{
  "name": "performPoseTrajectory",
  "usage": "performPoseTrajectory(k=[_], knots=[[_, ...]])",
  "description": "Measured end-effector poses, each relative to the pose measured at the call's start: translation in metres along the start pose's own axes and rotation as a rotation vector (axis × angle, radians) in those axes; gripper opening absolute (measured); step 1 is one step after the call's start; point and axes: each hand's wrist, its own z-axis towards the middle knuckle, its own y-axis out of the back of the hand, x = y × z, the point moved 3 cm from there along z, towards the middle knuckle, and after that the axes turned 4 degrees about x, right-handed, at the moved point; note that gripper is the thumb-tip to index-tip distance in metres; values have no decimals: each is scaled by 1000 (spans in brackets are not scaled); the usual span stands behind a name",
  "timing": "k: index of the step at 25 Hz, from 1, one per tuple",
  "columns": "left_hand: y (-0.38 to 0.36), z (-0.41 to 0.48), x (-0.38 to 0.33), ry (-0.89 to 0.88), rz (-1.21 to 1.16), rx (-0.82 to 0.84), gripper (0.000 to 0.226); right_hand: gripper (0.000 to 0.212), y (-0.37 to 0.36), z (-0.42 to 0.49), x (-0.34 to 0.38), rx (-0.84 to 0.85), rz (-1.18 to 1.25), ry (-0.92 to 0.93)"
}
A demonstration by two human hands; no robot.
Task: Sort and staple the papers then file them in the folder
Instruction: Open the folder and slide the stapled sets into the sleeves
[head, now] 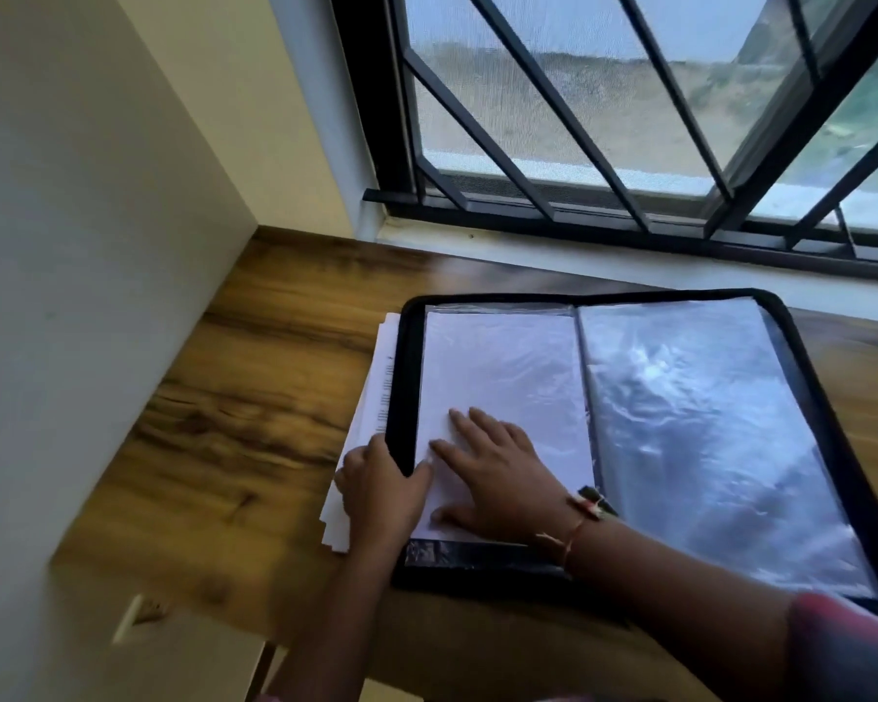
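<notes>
A black zip folder (802,392) lies open on the wooden table, with clear plastic sleeves on both sides. The left sleeve holds a white paper (503,367). My right hand (492,473) rests flat on that paper with fingers spread. My left hand (384,486) grips the folder's left edge near its front corner, thumb on top. A stack of white printed papers (371,402) sticks out from under the folder's left side. No stapler is in view.
The wooden table (234,407) runs into a corner between a pale wall at the left and a barred window (604,119) at the back. A white sill (579,260) lies just behind the folder. Bare wood shows left of the papers.
</notes>
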Motion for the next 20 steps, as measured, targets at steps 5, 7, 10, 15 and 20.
performPoseTrajectory(k=[5, 7, 10, 15, 20], knots=[[4, 22, 7, 93, -274, 66, 60, 102, -8, -3, 0, 42, -4, 27], [16, 17, -2, 96, -443, 117, 43, 109, -5, -4, 4, 76, 25, 31], [34, 5, -14, 66, -659, 150, 21, 122, 7, -10, 15, 67, 74, 44], [58, -9, -26, -38, -1024, 241, 17, 140, 30, -39, 39, -45, 36, 133], [61, -22, -37, -157, -1174, 357, 25, 121, 31, -59, 56, -120, 15, 171]])
